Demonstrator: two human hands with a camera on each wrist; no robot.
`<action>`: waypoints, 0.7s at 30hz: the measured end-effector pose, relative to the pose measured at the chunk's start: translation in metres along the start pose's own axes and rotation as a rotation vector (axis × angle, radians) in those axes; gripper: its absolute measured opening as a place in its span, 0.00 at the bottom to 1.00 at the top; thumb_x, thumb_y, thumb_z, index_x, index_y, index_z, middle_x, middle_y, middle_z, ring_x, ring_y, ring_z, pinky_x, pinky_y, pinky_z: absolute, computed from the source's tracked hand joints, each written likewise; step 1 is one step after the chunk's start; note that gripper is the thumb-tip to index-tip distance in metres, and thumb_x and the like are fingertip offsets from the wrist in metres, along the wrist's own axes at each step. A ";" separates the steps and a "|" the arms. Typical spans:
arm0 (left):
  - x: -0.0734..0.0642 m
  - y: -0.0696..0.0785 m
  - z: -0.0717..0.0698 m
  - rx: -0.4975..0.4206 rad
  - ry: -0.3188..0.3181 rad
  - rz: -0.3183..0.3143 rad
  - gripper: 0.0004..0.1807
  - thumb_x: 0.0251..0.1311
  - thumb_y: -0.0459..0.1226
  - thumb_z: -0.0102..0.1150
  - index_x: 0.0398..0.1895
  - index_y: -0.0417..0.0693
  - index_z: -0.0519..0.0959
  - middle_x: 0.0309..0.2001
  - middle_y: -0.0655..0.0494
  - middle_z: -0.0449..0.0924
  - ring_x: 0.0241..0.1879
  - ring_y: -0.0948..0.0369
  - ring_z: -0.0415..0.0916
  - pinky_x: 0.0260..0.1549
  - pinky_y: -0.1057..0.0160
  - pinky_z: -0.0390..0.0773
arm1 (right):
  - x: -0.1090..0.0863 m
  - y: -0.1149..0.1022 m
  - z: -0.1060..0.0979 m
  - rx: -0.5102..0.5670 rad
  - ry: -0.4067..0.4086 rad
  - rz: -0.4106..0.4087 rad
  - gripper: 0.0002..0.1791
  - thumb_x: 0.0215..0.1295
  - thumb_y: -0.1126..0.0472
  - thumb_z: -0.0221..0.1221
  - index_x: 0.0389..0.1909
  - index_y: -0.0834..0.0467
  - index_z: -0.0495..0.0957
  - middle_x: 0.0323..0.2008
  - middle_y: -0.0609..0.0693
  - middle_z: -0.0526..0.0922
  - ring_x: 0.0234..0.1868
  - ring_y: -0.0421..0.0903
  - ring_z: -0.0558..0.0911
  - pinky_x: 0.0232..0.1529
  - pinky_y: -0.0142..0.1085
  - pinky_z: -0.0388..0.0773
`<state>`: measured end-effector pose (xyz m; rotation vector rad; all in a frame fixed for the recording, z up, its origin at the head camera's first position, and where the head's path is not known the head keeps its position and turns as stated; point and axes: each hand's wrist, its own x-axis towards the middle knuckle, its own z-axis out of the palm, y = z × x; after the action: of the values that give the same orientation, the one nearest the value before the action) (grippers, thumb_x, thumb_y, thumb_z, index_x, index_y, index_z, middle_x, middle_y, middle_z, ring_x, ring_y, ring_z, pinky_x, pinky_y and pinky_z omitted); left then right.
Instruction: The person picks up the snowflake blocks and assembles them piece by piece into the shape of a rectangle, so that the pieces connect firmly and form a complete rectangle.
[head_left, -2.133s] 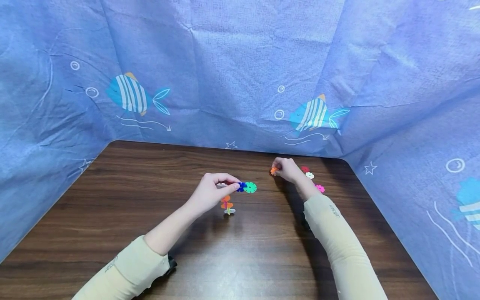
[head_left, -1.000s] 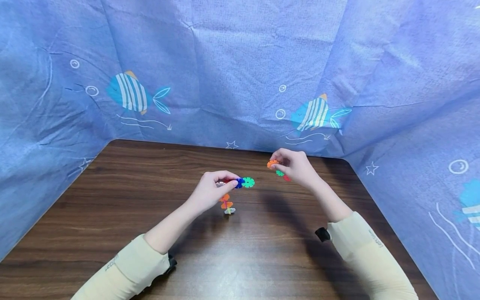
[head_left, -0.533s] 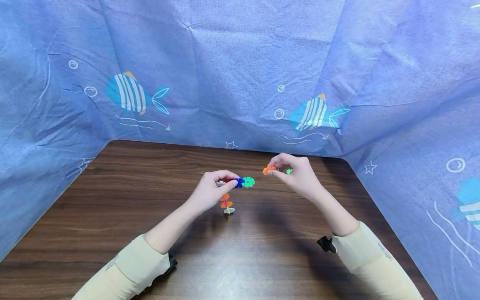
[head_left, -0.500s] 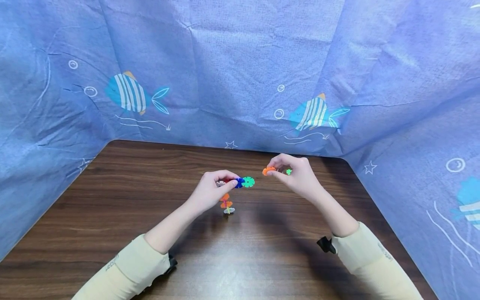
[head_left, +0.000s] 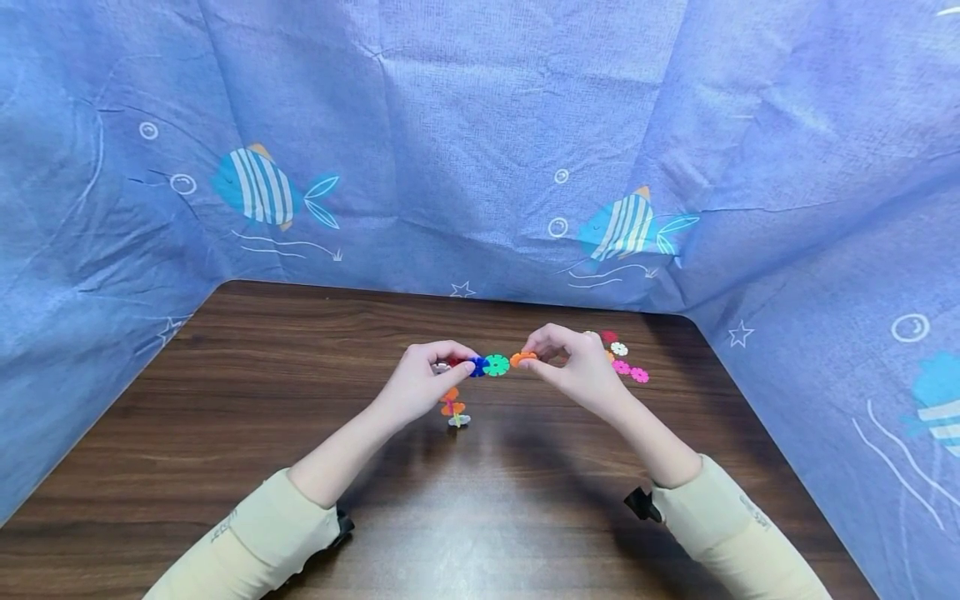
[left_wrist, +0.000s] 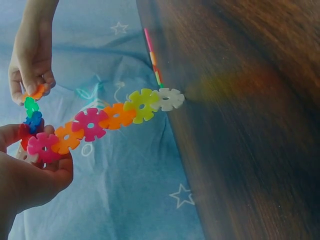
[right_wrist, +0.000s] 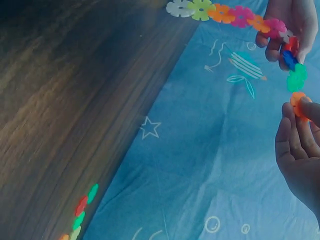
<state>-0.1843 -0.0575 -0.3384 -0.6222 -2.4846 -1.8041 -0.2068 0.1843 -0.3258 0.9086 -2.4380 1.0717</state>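
Observation:
My left hand (head_left: 420, 383) holds up a chain of interlocking snowflake discs, its thumb and fingers pinching near the blue disc (head_left: 477, 367). A green disc (head_left: 496, 365) forms the chain's right end. From the grip, the chain's other arm runs down through pink, orange and yellow-green discs (left_wrist: 142, 106) to a white disc (left_wrist: 170, 99), lowest, over the tabletop. Between thumb and fingers, my right hand (head_left: 581, 371) pinches a single orange disc (head_left: 522, 359), its edge right beside the green disc. The red disc (left_wrist: 26, 138) is partly covered by left fingers.
Loose discs lie on the brown table (head_left: 300, 350) behind and right of my right hand, among them a pink disc (head_left: 639, 376), a white disc (head_left: 618, 348) and a red disc (head_left: 609, 336). A blue fish-print cloth (head_left: 465, 167) hangs around the table's far sides.
My right hand picked the orange disc off the table, lifted it and carried it left and down to the chain's green end. The left hand has stayed nearly still with the chain.

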 end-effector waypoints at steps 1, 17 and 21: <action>-0.002 0.006 -0.001 0.004 -0.001 -0.002 0.07 0.62 0.30 0.57 0.40 0.36 0.82 0.37 0.44 0.83 0.28 0.62 0.74 0.28 0.68 0.75 | 0.000 0.000 0.001 0.002 -0.001 0.003 0.11 0.49 0.64 0.71 0.31 0.51 0.79 0.27 0.40 0.85 0.28 0.35 0.81 0.31 0.33 0.78; 0.004 -0.017 0.003 -0.059 0.009 -0.007 0.07 0.57 0.38 0.64 0.38 0.46 0.85 0.35 0.51 0.85 0.30 0.60 0.78 0.30 0.60 0.80 | -0.003 -0.005 0.009 0.095 0.006 0.112 0.11 0.49 0.54 0.71 0.31 0.48 0.80 0.25 0.40 0.84 0.27 0.37 0.81 0.26 0.32 0.72; 0.003 -0.017 0.004 -0.029 0.037 -0.016 0.06 0.57 0.38 0.64 0.36 0.48 0.86 0.33 0.53 0.86 0.28 0.60 0.77 0.25 0.64 0.77 | -0.004 -0.009 0.011 0.139 0.000 0.176 0.10 0.48 0.57 0.72 0.30 0.51 0.80 0.25 0.42 0.85 0.28 0.38 0.81 0.26 0.32 0.71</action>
<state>-0.1916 -0.0571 -0.3545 -0.5673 -2.4509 -1.8433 -0.1987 0.1731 -0.3306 0.7442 -2.5065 1.3158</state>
